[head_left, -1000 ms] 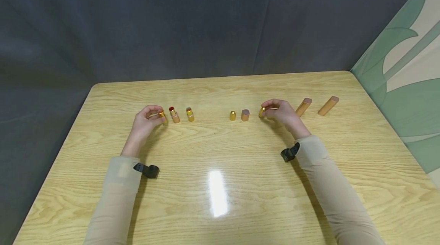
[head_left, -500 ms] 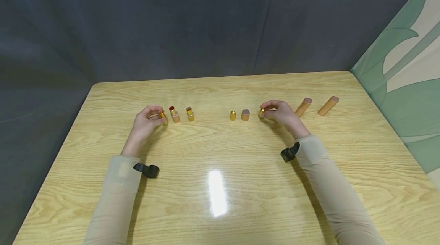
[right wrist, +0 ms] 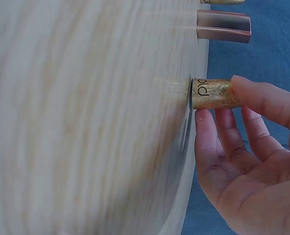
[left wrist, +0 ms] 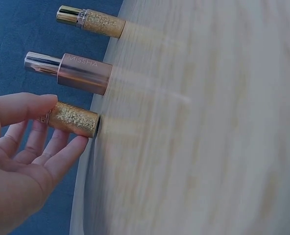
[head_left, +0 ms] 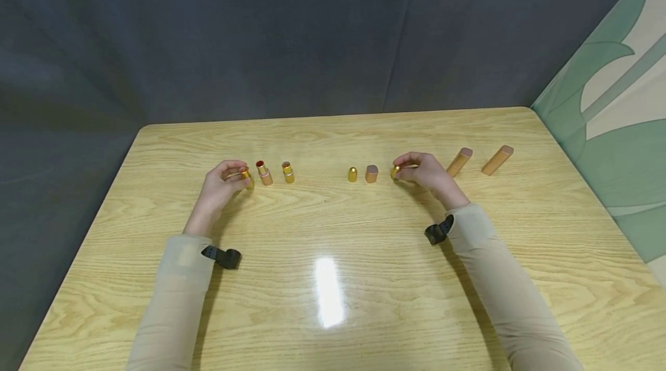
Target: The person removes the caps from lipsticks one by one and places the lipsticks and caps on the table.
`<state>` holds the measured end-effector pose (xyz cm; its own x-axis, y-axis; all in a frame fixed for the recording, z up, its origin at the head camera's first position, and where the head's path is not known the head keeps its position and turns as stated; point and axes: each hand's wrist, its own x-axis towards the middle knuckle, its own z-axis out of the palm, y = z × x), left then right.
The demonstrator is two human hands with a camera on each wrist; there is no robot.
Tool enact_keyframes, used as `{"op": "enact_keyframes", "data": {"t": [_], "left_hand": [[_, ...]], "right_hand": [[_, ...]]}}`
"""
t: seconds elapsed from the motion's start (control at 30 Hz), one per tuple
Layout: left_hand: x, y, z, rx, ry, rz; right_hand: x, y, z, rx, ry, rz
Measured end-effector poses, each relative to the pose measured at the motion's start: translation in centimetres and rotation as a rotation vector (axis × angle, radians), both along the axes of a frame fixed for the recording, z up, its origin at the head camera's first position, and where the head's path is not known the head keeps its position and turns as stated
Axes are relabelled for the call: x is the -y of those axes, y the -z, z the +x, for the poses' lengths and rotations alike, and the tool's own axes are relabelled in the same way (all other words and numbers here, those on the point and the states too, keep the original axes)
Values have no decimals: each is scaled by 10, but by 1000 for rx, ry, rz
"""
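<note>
person's left hand [head_left: 217,186] pinching a shiny gold tube [head_left: 246,174], gold-and-pink tube [head_left: 266,177] just beside it, right hand [head_left: 428,172] pinching a little gold cylinder [head_left: 395,171] too, nice glossy pale wood-grain table [head_left: 270,244]

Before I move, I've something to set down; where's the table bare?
Bare: the table between the sleeves; also the gap from the rightmost uncapped lipstick to the leftmost gold cap. Crowded: beside the left hand, and around the right hand, near the tall tubes.

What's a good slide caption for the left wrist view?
Left hand grips a glittery lipstick beside a pink lipstick and another glittery one.
</note>
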<state>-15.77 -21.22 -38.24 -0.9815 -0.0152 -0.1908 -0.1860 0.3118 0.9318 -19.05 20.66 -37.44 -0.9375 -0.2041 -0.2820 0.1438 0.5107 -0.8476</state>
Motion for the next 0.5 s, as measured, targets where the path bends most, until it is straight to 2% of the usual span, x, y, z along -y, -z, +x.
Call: {"op": "enact_keyframes", "data": {"t": [0.5], "left_hand": [[-1, 0, 2, 6, 15, 9]], "right_hand": [[2, 0, -1, 16, -3, 16]]}}
